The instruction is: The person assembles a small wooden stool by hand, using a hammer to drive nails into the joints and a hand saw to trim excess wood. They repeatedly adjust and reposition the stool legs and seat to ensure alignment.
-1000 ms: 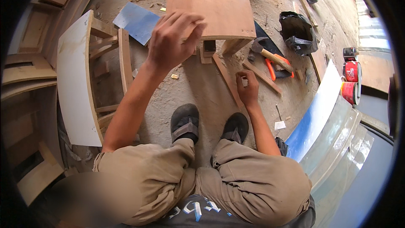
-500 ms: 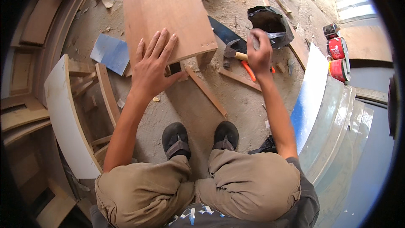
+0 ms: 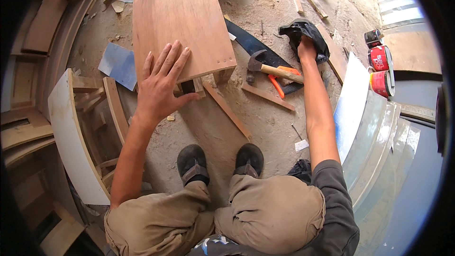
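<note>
In the last 0.5 s, the bare right hand (image 3: 306, 49) has entered the crumpled black plastic bag (image 3: 321, 42); its grip is hidden, so I cannot tell what it holds. The bare left hand (image 3: 159, 92), grip wide, rests spread on the reddish-brown plywood box (image 3: 182, 23), apparently steadying it on the dusty grey-brown floor (image 3: 275, 130).

- Box (image 3: 182, 23): bare wood, matt and smooth, with fine grain.
- Bag (image 3: 316, 37): thin black plastic, crumpled, faintly glossy.
- Hammer (image 3: 280, 72): dull metal head, smooth wooden handle.
- Saw (image 3: 256, 43): dark metal blade, orange plastic-looking handle.
- Floor (image 3: 213, 116): rough, matt, dusty.
- Trousers (image 3: 275, 204): creased matt cloth.
- Translucent sheets (image 3: 372, 149): smooth, glossy.
</note>
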{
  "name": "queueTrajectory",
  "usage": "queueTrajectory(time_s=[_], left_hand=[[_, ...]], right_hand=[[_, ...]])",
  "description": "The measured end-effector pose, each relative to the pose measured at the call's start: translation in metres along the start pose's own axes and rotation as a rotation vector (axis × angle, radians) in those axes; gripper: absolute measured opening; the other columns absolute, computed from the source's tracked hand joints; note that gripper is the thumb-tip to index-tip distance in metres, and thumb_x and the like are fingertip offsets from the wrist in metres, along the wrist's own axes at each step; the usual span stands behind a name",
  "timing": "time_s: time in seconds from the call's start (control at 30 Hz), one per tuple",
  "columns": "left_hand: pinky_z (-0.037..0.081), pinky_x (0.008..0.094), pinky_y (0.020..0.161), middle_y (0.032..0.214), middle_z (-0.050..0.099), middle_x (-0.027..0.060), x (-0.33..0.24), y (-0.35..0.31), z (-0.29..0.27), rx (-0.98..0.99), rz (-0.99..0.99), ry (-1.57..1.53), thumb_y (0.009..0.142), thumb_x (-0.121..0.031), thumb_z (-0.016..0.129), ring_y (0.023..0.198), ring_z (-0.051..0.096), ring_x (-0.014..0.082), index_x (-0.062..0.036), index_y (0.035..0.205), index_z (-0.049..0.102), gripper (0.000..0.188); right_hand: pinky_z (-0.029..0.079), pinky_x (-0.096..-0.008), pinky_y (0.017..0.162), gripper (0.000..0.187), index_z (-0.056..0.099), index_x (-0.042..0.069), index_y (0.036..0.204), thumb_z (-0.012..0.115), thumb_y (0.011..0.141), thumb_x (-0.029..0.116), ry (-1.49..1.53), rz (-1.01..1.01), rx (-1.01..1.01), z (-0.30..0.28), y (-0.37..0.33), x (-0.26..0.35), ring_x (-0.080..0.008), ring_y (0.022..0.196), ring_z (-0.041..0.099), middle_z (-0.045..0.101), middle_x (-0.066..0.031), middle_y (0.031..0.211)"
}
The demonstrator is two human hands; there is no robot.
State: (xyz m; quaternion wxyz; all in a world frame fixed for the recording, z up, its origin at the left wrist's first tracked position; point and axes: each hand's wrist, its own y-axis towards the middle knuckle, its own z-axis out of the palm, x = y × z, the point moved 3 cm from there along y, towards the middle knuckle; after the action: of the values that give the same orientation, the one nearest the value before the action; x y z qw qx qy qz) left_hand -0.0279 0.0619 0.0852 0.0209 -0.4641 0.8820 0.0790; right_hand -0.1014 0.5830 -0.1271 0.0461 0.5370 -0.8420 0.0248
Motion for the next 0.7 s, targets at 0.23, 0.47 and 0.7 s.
queueTrajectory(time_s=[0.23,0.47,0.7], left_hand=[[0.014,0.0466,0.126,0.161,0.034,0.0009,-0.009,0.007,0.003,0.009,0.02,-0.001,0.053,-0.077,0.074,0.149,0.028,0.0208,-0.0248,0.155,0.036,0.12],[0.016,0.0472,0.126,0.161,0.033,0.0009,-0.003,0.003,0.002,0.003,0.006,-0.008,0.054,-0.076,0.076,0.149,0.028,0.0203,-0.0252,0.155,0.036,0.12],[0.016,0.0475,0.126,0.162,0.03,0.001,-0.004,0.004,0.005,-0.007,0.035,-0.027,0.056,-0.073,0.079,0.15,0.026,0.0211,-0.0255,0.155,0.034,0.118]], right_hand=[[0.051,-0.0493,0.095,0.031,0.063,0.001,0.116,0.043,0.098,0.016,-0.104,-0.056,-0.064,-0.007,0.001,-0.03,-0.0429,0.109,0.064,0.066,-0.0263,0.117],[0.055,-0.0493,0.083,0.02,0.069,0.003,0.103,0.058,0.095,0.018,0.147,-0.085,-0.245,-0.049,-0.041,0.02,-0.0437,0.09,0.068,0.069,-0.0264,0.095],[0.055,-0.0492,0.078,0.02,0.072,0.004,0.105,0.067,0.091,0.017,0.233,-0.277,-0.289,-0.058,-0.049,0.025,-0.0424,0.085,0.068,0.07,-0.0253,0.088]])
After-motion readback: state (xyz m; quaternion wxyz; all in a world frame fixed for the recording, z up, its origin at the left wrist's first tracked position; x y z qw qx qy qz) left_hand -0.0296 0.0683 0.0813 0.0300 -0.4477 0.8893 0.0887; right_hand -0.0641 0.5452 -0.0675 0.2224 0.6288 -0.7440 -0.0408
